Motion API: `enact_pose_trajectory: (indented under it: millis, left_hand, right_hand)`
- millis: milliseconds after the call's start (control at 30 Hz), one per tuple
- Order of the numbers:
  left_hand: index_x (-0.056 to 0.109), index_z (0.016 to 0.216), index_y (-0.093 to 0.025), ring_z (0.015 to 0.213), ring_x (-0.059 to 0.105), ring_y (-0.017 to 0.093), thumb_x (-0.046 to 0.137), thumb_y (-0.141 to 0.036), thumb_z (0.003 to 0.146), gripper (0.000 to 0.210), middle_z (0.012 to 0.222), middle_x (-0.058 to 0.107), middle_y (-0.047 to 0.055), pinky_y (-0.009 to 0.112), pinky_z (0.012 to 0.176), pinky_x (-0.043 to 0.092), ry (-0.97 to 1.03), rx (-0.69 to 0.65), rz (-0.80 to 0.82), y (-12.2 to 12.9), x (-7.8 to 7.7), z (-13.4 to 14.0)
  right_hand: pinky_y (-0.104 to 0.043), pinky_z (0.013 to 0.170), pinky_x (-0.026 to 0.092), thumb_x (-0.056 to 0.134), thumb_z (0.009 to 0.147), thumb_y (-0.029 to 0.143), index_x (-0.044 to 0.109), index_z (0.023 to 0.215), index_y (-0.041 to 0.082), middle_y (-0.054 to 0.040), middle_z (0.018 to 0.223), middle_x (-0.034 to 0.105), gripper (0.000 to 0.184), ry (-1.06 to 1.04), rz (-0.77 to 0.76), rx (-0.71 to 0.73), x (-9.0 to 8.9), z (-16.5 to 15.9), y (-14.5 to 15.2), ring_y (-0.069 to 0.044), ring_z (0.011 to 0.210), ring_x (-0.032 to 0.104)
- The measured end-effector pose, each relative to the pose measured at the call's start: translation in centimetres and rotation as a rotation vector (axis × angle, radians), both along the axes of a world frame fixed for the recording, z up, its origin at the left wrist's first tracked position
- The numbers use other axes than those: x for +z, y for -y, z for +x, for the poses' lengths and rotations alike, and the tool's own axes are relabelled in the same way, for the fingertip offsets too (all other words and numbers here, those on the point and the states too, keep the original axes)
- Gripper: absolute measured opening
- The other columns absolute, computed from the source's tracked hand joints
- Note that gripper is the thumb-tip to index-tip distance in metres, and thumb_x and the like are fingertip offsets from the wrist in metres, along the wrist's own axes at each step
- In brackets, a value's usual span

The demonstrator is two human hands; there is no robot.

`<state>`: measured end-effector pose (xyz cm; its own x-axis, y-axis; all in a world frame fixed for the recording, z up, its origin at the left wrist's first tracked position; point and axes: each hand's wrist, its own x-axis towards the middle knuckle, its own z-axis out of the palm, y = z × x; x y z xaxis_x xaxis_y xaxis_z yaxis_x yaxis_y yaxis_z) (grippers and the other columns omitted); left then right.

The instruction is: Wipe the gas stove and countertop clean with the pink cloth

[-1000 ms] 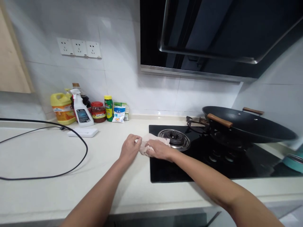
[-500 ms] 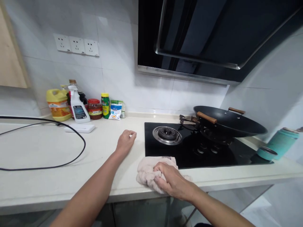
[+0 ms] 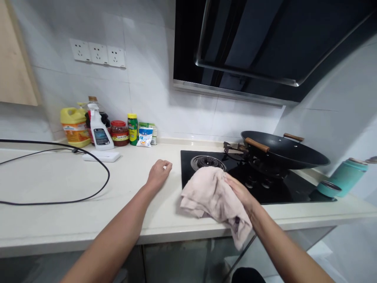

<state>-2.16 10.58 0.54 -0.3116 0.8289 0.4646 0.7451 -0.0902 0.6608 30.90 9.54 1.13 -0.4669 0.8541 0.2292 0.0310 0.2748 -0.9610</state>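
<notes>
A pale pink cloth [image 3: 210,192] hangs loosely from my right hand [image 3: 240,190], raised in front of the hob's left burner. The fingers are closed on the cloth's right side and partly hidden by it. One corner droops past the counter's front edge. My left hand [image 3: 160,172] rests on the white counter, left of the black hob [image 3: 235,173]. Its fingers are curled in, with nothing visible in them. Part of the round left burner [image 3: 203,160] shows behind the cloth.
A black wok [image 3: 285,151] with wooden handles sits on the right burner. A teal bowl [image 3: 328,189] and teal container [image 3: 350,177] stand at the right. A spray bottle [image 3: 100,131], jars and packets line the wall. A black cable [image 3: 107,173] loops at the left.
My right hand has lifted the cloth from the counter by the hob's front corner, up and to the right. The bunched cloth has opened out. My left hand stays in place.
</notes>
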Motion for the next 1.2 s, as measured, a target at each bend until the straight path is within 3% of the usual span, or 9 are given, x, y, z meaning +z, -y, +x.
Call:
enact_pose_trajectory:
  millis: [67,133,233,367,500,667,900,1067,1200]
  left_hand:
    - [0.071,0.086,-0.022,0.088,0.063,0.021,0.051,-0.037,0.088,0.026,0.098,0.068,0.005,0.032,0.084,0.047,-0.003,-0.004,-0.001,0.1,0.0,0.1]
    - [0.071,0.085,-0.022,0.088,0.063,0.021,0.05,-0.038,0.089,0.026,0.097,0.068,0.004,0.032,0.083,0.047,-0.001,-0.009,-0.001,0.2,0.1,0.2]
    - [0.071,0.082,-0.023,0.087,0.064,0.021,0.051,-0.038,0.089,0.026,0.096,0.068,0.003,0.032,0.082,0.047,-0.006,-0.017,-0.004,0.3,0.0,0.3]
    - [0.071,0.083,-0.023,0.09,0.064,0.022,0.051,-0.037,0.089,0.025,0.095,0.066,0.003,0.032,0.083,0.047,-0.037,-0.035,-0.024,0.4,-0.2,0.6]
    - [0.073,0.086,-0.024,0.093,0.064,0.022,0.051,-0.038,0.09,0.026,0.097,0.067,0.004,0.032,0.085,0.047,-0.072,-0.054,-0.048,0.5,-0.3,0.8]
    - [0.073,0.085,-0.023,0.093,0.064,0.022,0.051,-0.037,0.09,0.026,0.097,0.067,0.004,0.033,0.087,0.048,-0.087,-0.047,-0.045,0.2,-0.6,0.8]
    - [0.072,0.086,-0.023,0.094,0.064,0.022,0.051,-0.037,0.09,0.026,0.097,0.069,0.005,0.033,0.087,0.049,-0.092,-0.026,-0.035,0.2,-0.6,0.4]
    - [0.073,0.085,-0.022,0.096,0.065,0.022,0.05,-0.037,0.089,0.028,0.097,0.069,0.005,0.032,0.09,0.048,-0.093,-0.032,-0.038,0.0,-0.3,0.3]
    - [0.073,0.085,-0.022,0.09,0.065,0.021,0.05,-0.041,0.088,0.03,0.098,0.07,0.005,0.033,0.089,0.048,-0.091,-0.026,-0.051,-0.1,-0.2,0.1]
  right_hand:
    - [-0.049,0.105,0.045,0.058,0.085,0.057,0.063,0.106,0.023,-0.0093,0.114,0.065,0.04,0.211,0.091,-0.101,0.0,2.6,-2.7,-0.029,0.114,0.06]
    - [-0.053,0.112,0.039,0.062,0.08,0.054,0.065,0.105,0.021,-0.0137,0.121,0.062,0.042,0.405,0.294,-0.299,0.0,5.1,-4.6,-0.033,0.124,0.055]
    - [-0.051,0.116,0.036,0.054,0.087,0.054,0.061,0.123,0.021,-0.0159,0.135,0.054,0.049,0.483,0.543,-0.471,0.2,7.1,-5.0,-0.03,0.132,0.05]
    - [-0.049,0.121,0.029,0.043,0.097,0.062,0.049,0.148,0.03,-0.0099,0.159,0.039,0.06,0.711,0.627,-0.228,0.3,5.2,-2.7,-0.027,0.147,0.037]
    - [-0.053,0.124,0.015,0.039,0.094,0.076,0.034,0.159,0.034,-0.0065,0.17,0.019,0.078,1.052,0.525,0.011,-0.4,0.8,-2.3,-0.033,0.156,0.014]
    - [-0.056,0.122,0.014,0.038,0.091,0.081,0.033,0.16,0.033,-0.0102,0.17,0.018,0.084,1.126,0.527,0.108,-0.2,-5.4,-5.1,-0.038,0.155,0.014]
    - [-0.059,0.118,0.019,0.038,0.097,0.071,0.038,0.158,0.032,-0.0124,0.168,0.022,0.072,1.137,0.545,0.066,0.9,-12.4,-6.8,-0.04,0.151,0.021]
    - [-0.06,0.115,0.023,0.05,0.096,0.058,0.055,0.144,0.037,-0.007,0.163,0.035,0.052,1.025,0.708,0.284,1.1,-12.6,-1.0,-0.036,0.15,0.024]
    - [-0.059,0.113,0.026,0.055,0.095,0.05,0.064,0.129,0.028,-0.0103,0.146,0.055,0.041,0.85,0.899,0.362,0.1,-12.2,4.9,-0.031,0.14,0.038]
